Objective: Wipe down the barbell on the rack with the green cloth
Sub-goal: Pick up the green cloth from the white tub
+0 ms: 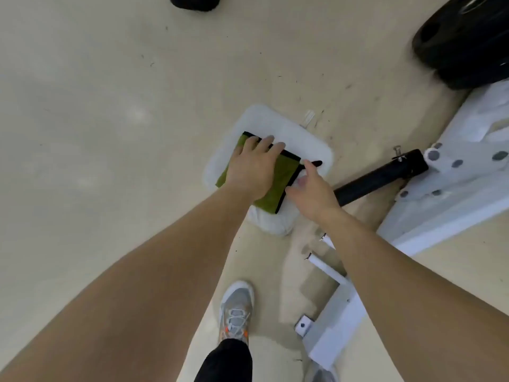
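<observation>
A folded green cloth (283,176) with black edging lies on a white pad (275,122) in the middle of the view. My left hand (253,168) rests flat on top of the cloth, fingers spread. My right hand (312,190) hovers at the cloth's right edge with fingers apart, its index finger near a black loop at the cloth's corner. A black bar (385,176) runs from behind my right hand to the white frame (454,183) on the right. Black weight plates (465,42) sit at the upper right.
White frame tubing (334,323) lies on the beige floor at the lower right. My grey shoe (237,307) stands on the floor below the pad. A dark object (194,1) shows at the top edge. Open floor spreads to the left.
</observation>
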Demonstrator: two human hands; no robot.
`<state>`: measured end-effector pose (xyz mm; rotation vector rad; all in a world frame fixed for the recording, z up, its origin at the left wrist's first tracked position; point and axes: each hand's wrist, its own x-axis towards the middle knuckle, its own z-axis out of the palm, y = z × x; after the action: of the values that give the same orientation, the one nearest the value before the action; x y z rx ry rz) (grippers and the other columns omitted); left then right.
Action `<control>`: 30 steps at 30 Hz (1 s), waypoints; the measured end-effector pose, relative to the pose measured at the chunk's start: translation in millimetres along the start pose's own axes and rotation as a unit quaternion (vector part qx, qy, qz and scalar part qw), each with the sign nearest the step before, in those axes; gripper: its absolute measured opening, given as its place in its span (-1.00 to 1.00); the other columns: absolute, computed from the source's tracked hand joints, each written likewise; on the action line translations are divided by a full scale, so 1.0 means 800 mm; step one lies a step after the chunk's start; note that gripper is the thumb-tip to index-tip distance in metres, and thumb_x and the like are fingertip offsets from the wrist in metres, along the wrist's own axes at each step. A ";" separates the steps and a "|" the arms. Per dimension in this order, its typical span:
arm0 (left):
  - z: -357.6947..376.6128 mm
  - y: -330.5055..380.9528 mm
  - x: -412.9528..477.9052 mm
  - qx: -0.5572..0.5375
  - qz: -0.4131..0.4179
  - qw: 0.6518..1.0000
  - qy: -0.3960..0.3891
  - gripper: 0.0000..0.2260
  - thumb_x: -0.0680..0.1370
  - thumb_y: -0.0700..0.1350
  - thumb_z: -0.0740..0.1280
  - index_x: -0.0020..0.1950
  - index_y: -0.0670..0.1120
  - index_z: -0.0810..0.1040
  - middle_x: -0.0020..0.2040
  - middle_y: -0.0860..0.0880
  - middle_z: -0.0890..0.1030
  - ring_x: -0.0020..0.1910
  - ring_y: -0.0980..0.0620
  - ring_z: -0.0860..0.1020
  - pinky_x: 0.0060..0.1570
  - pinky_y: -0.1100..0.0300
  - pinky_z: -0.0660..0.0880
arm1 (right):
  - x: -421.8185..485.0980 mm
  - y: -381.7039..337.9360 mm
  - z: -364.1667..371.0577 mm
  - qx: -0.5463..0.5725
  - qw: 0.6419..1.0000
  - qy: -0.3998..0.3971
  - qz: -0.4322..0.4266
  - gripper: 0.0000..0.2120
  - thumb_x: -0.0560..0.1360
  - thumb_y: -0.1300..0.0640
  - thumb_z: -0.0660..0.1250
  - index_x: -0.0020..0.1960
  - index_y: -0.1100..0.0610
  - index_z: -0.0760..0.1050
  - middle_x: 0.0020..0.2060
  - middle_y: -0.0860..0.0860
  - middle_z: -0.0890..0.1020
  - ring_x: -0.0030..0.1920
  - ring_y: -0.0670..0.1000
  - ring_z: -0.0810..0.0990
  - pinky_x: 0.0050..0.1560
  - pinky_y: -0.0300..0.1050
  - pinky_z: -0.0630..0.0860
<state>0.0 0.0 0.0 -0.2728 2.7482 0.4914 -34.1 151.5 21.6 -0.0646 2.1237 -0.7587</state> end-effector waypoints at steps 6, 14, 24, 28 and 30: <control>0.004 -0.011 0.000 0.029 0.000 0.999 0.034 -0.78 0.57 -0.16 0.31 0.21 -0.08 0.48 0.07 -0.08 0.51 0.01 -0.09 0.45 -0.30 0.07 0.32 | 0.002 0.012 0.017 0.025 0.999 -0.005 0.038 -0.37 0.60 0.06 0.33 0.60 0.08 0.15 0.43 0.05 0.42 0.39 0.07 0.41 0.34 -0.02 0.39; -0.088 0.014 -0.088 -0.045 0.069 0.994 0.073 -0.84 0.51 -0.21 0.35 0.07 -0.09 0.61 -0.18 -0.11 0.49 -0.15 -0.12 0.41 -0.39 0.10 0.29 | -0.085 -0.059 -0.023 -0.003 1.000 0.015 -0.020 -0.31 0.60 0.27 0.24 0.58 -0.21 0.09 0.26 0.01 0.42 0.19 0.05 0.50 0.22 0.02 0.49; -0.396 0.110 -0.214 -0.181 0.130 0.972 0.067 -0.82 0.63 -0.18 0.18 0.11 -0.13 0.57 -0.07 -0.06 0.43 -0.14 -0.10 0.45 -0.18 0.03 0.44 | -0.318 -0.223 -0.177 -0.200 0.970 0.051 -0.131 -0.77 0.43 -0.02 0.37 0.08 -0.07 0.58 0.10 -0.11 0.52 0.08 0.04 0.47 0.03 0.05 0.54; -0.507 0.167 -0.250 -0.165 0.176 0.966 0.089 -0.83 0.66 -0.07 0.16 0.14 -0.02 0.52 -0.02 0.02 0.44 -0.26 -0.13 0.54 -0.24 0.03 0.49 | -0.418 -0.274 -0.261 -0.162 0.977 0.104 -0.091 -0.75 0.34 -0.06 0.41 -0.37 0.03 0.42 -0.38 -0.02 0.52 -0.32 0.06 0.54 -0.32 0.04 0.48; -0.552 0.196 -0.269 -0.125 0.201 0.965 0.110 -0.83 0.67 0.02 0.12 0.16 0.07 0.47 0.01 0.06 0.48 -0.25 -0.10 0.56 -0.27 0.04 0.50 | -0.471 -0.291 -0.301 -0.140 0.977 0.140 -0.073 -0.70 0.38 -0.02 0.45 -0.35 0.15 0.45 -0.44 0.01 0.50 -0.37 0.04 0.52 -0.37 -0.03 0.40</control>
<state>33.1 10.2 514.9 0.1926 2.9627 0.9695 -25.7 196.0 523.8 -0.2829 2.5077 -0.5716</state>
